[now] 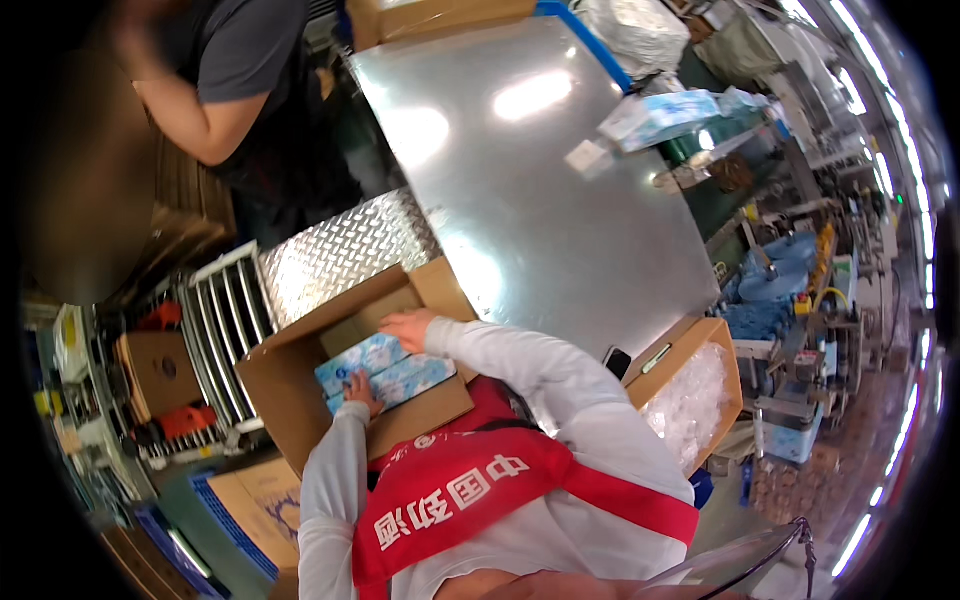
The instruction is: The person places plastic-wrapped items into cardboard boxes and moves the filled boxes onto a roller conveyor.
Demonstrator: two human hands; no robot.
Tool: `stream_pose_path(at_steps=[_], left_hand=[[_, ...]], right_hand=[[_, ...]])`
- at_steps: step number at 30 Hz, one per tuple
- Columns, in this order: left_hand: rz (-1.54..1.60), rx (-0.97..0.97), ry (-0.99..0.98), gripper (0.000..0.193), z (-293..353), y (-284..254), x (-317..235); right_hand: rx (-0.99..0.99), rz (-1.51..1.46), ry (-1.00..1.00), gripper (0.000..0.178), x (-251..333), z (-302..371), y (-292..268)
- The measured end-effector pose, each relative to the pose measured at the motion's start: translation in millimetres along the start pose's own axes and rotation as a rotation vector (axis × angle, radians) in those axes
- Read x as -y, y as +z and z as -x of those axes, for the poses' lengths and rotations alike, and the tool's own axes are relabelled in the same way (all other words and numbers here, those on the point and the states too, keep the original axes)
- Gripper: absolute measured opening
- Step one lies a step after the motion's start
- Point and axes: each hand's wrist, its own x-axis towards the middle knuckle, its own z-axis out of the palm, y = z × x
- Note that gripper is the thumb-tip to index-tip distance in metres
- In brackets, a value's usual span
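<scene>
An open cardboard carton (282,408) stands in front of me with its flaps up. Soft blue-and-white packs (412,378) lie side by side in its mouth, slightly tilted. My left hand (362,393) rests on the packs at their near left, its fingers spread across them. Over their far right edge lies my right hand (408,329), fingers stretched out toward the left and touching the upper pack. Whatever lies deeper in the carton is hidden under the packs.
A shiny metal table (560,220) extends beyond the carton, beside a diamond-plate surface (350,245) and a roller conveyor (228,310). At right, a phone (618,361) lies near a carton of clear plastic (690,410). Another person (235,90) stands at the far left. More packs (665,115) sit at the table's far right.
</scene>
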Motion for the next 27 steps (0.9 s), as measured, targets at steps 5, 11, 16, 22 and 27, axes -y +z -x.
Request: stream_pose_path(at_steps=[5, 11, 16, 22, 27], left_hand=[[0.113, -0.256, 0.024, 0.088, 31, -48, -23], [0.166, -0.464, 0.334, 0.059, 44, -143, -124], [-0.039, -0.751, 0.707, 0.087, 118, -229, -319], [-0.179, -0.754, 0.680, 0.105, 67, -244, -461], [0.266, -0.441, 0.827, 0.101, 117, -312, -365]], right_hand=[[-0.655, 0.353, 0.489, 0.044, -106, 74, -261], [-0.517, 0.581, 1.192, 0.031, -246, 204, -333], [-0.537, 0.497, 0.583, 0.031, -103, 203, -267], [-0.946, 0.271, 0.513, 0.051, -39, 274, -229], [-1.308, 0.079, 1.062, 0.034, -13, 427, -160]])
